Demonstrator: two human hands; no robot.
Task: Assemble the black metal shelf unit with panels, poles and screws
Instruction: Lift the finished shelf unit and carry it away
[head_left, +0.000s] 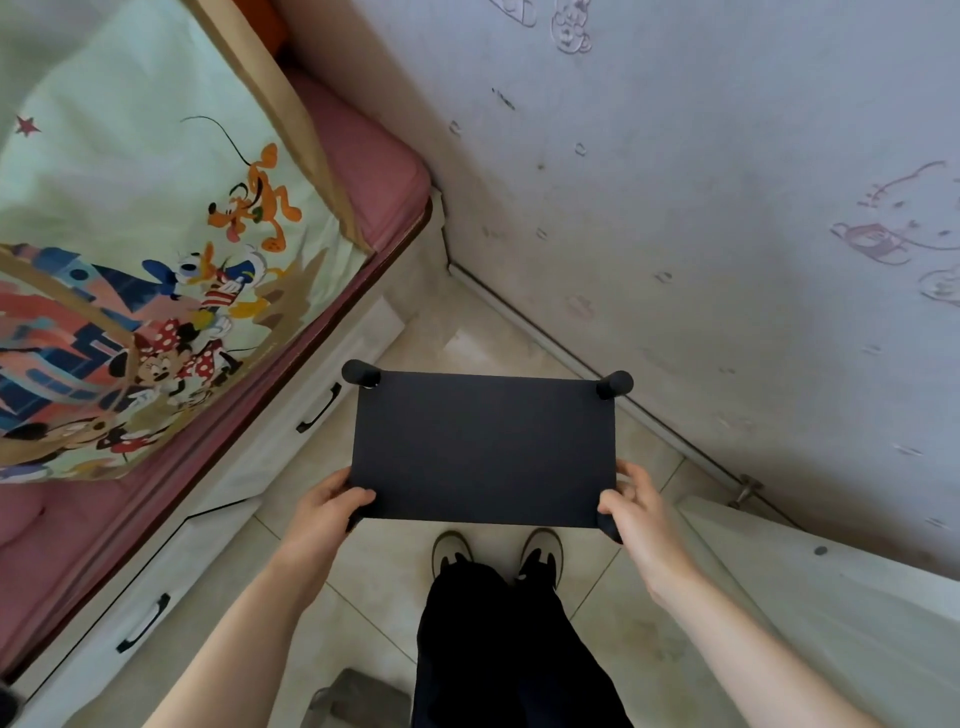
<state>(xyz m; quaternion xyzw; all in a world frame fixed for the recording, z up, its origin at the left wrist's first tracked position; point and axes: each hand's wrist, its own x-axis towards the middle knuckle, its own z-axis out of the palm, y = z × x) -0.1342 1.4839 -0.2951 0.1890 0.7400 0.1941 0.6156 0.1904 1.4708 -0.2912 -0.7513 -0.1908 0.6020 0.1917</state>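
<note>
The black metal shelf unit (483, 447) shows its flat rectangular top panel, seen from straight above. Round black pole caps stick out at its far left corner (359, 372) and far right corner (614, 383). My left hand (332, 501) grips the near left corner, thumb on top and fingers curled underneath. My right hand (631, 501) grips the near right corner the same way, over another pole cap. The lower panels and poles are hidden under the top panel.
A bed (156, 234) with a cartoon-print cover and white drawers (249, 467) runs along the left. A patterned wall (727, 234) closes the right side, with a white door edge (831, 597) near my right arm. My feet (496, 553) stand on the tiled floor below the shelf.
</note>
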